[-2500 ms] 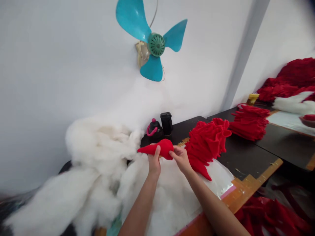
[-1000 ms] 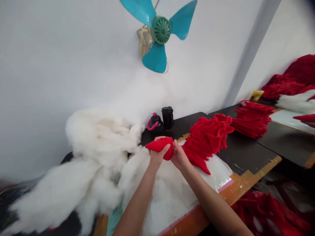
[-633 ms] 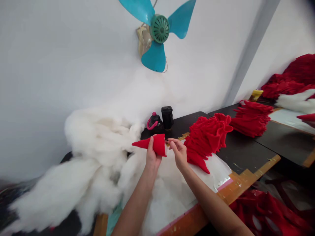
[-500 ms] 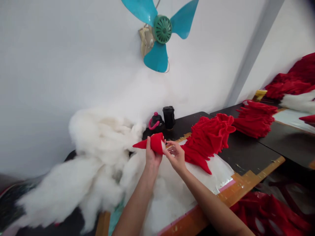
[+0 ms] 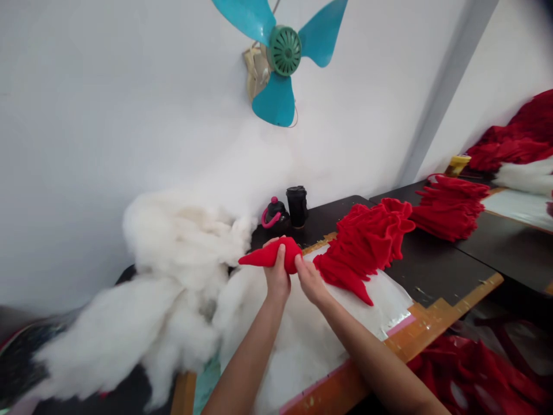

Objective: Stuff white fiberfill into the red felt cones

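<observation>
A red felt cone (image 5: 292,249) lies sideways in both hands, its thin tip pointing left and its wide end rounded and plump. My left hand (image 5: 277,281) wraps round its middle, thumb on the near side. At the wide end, my right hand (image 5: 311,282) grips the edge with its thumb against the felt; most of its fingers are hidden behind. No white filling shows at that end now. Just right of the hands, a stack of flat red felt cones (image 5: 367,245) rests on a white sheet (image 5: 386,297).
Fluffy white stuffing (image 5: 173,276) is heaped on the left and under my forearms. A black bottle with a pink handle (image 5: 276,213) and a black cup (image 5: 296,206) stand behind. Another red stack (image 5: 453,207) sits farther right. A blue fan (image 5: 285,51) hangs on the wall.
The white stuffing visible at the cone's wide end is now out of sight. My right hand has closed on that end, and the cone has shifted slightly right.
</observation>
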Demonstrator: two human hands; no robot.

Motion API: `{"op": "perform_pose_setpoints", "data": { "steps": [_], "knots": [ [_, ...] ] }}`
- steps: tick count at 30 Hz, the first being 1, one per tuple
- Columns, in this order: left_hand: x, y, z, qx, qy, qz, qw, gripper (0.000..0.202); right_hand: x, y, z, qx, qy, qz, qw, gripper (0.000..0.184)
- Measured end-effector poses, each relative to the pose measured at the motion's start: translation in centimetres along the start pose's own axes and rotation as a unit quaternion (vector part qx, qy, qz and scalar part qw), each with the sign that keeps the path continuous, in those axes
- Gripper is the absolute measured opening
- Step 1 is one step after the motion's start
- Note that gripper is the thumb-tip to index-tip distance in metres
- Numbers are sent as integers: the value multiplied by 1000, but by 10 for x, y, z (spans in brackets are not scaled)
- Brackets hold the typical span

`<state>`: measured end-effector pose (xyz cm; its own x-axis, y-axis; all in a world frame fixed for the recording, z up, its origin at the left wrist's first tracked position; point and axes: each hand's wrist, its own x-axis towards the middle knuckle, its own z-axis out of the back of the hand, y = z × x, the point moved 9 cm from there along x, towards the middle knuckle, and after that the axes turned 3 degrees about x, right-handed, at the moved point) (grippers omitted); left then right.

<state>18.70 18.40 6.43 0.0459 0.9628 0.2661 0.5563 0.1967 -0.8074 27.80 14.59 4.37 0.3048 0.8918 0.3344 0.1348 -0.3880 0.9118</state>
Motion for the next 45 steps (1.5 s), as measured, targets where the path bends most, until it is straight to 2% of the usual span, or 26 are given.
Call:
{"op": "perform_pose_setpoints", "data": {
  "steps": [3,5,7,9,11,13,15,19,21,23,26,29,31,34,37,40,43,45],
  "knots": [
    [-6,11,-13,-10,63,26,998,32,8,-11,5,160,11,-55,986,35],
    [-6,17,-11,-11,57,49,997,34,11,-14,5,213,17,-71,974,33],
    [0,17,1,-2,6,52,999,37,11,-16,7,206,-2,-74,976,34],
    [6,12,14,17,-48,34,998,39,8,-14,14,151,-58,-53,985,34],
    [11,3,22,47,-77,3,996,40,3,-8,22,90,-119,-22,989,32],
    [12,-4,23,86,-78,-28,993,41,-1,-3,23,61,-143,-5,988,30],
    [9,-10,20,128,-70,-56,988,41,-2,-3,18,70,-130,-11,989,28],
    [0,-17,10,176,-55,-96,978,42,0,-19,10,188,-101,-97,972,27],
    [0,-16,3,149,-16,-92,984,47,3,-25,12,254,-102,-123,954,27],
    [6,-9,-3,64,41,-41,996,55,7,-24,20,287,-111,-117,944,28],
    [17,13,-3,-70,79,122,987,70,13,-18,35,281,-125,-88,947,32],
    [18,35,5,-53,85,285,953,56,16,-8,41,231,-107,-56,965,30],
    [14,41,4,-13,125,330,936,43,16,-1,40,194,-91,-41,976,27],
    [12,36,-3,8,181,295,938,33,14,4,39,160,-93,-37,982,29],
    [11,30,-8,7,195,258,946,28,13,10,43,140,-118,-21,983,27],
    [17,25,-5,0,163,229,960,30,15,10,42,135,-99,-23,986,22],
    [24,23,2,6,120,209,971,34,17,3,35,151,-50,-59,986,22],
    [26,23,5,13,101,197,975,36,18,-2,33,181,-46,-82,979,25]
  ]
}}
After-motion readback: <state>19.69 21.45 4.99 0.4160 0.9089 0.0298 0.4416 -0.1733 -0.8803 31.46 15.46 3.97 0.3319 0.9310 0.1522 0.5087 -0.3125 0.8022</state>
